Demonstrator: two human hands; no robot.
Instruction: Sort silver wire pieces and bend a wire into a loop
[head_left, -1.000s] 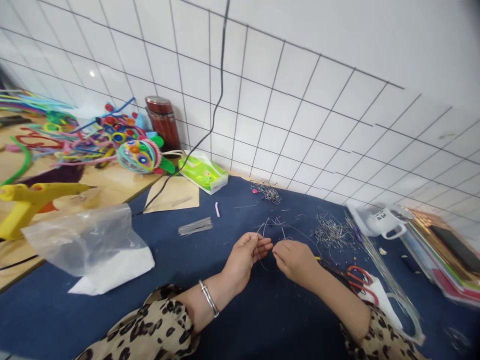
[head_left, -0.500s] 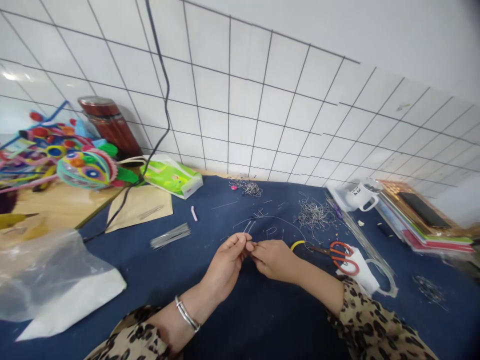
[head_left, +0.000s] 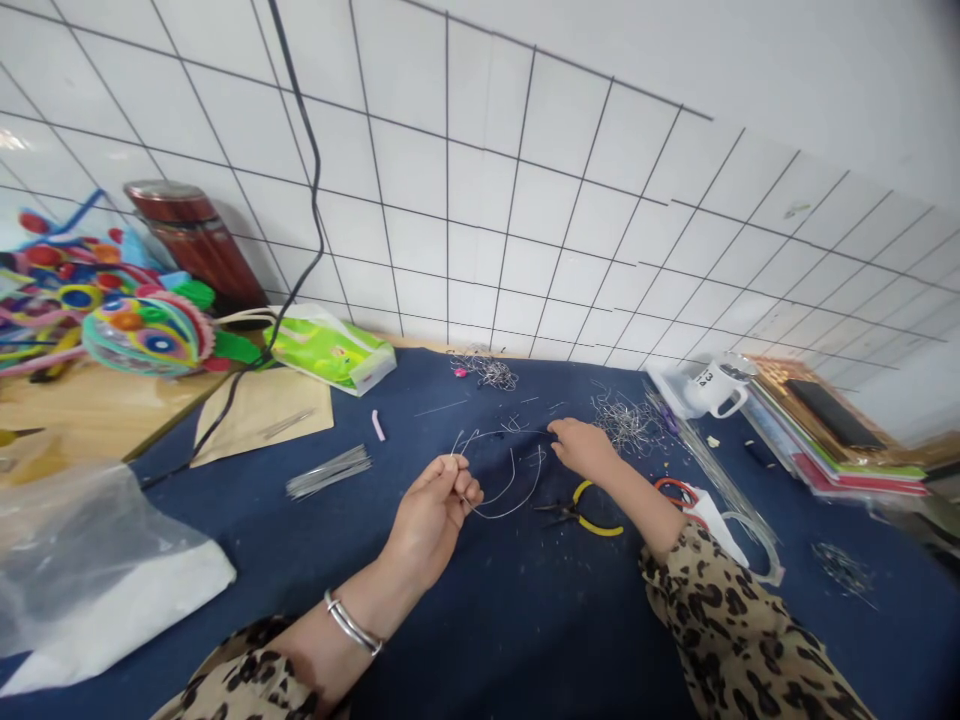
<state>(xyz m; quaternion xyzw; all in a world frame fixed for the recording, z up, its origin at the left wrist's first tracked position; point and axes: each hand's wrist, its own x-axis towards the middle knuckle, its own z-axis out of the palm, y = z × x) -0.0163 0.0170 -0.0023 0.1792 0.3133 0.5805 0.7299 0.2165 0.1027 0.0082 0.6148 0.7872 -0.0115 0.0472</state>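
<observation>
Wire (head_left: 519,432) arcs from pinched left grip (head_left: 429,515) to outstretched right grip (head_left: 587,450).

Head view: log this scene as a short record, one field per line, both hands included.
Left hand: pinching a thin bent wire
Right hand: fingertips at the end of a wire arc; grip unclear
Pliers: yellow handles spread, lying on the blue cloth
Scissors: red handles, partly hidden by the right forearm
Loose wire: tangled pile just beyond the right hand
Straight wire: bundle left of the left hand
Mug: white, at right near the wall
</observation>
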